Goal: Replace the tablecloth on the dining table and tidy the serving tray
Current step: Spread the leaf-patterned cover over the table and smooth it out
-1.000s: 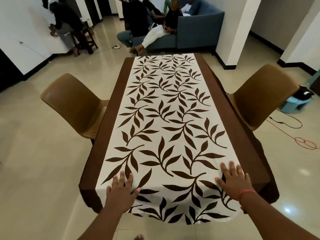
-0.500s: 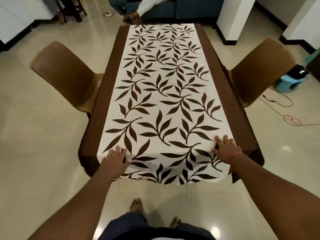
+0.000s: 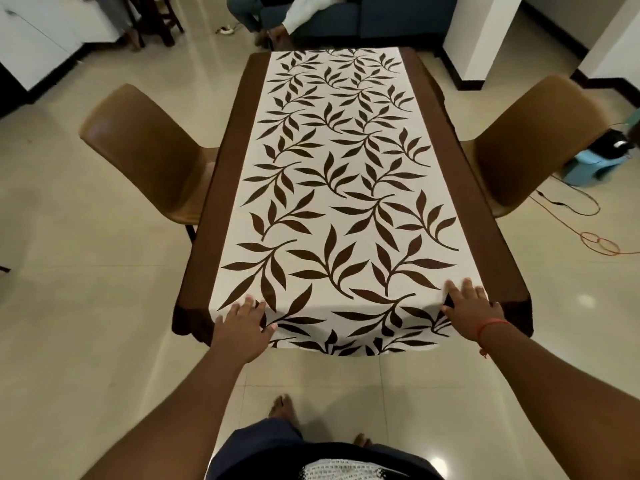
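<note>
Left hand flat, fingers spread, on near-left corner of leaf-print tablecloth, which runs lengthwise away from both hands along the brown-covered worktop, near end overhanging; right hand likewise flat, near-right corner

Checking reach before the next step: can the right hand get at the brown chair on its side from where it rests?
Probably not without stepping sideways: the right hand lies flat on the leaf-print cloth at the near edge, and the brown chair stands well beyond the table corner.

Two brown chairs, left and right, a blue sofa, a blue stool, and an orange cable.
</note>
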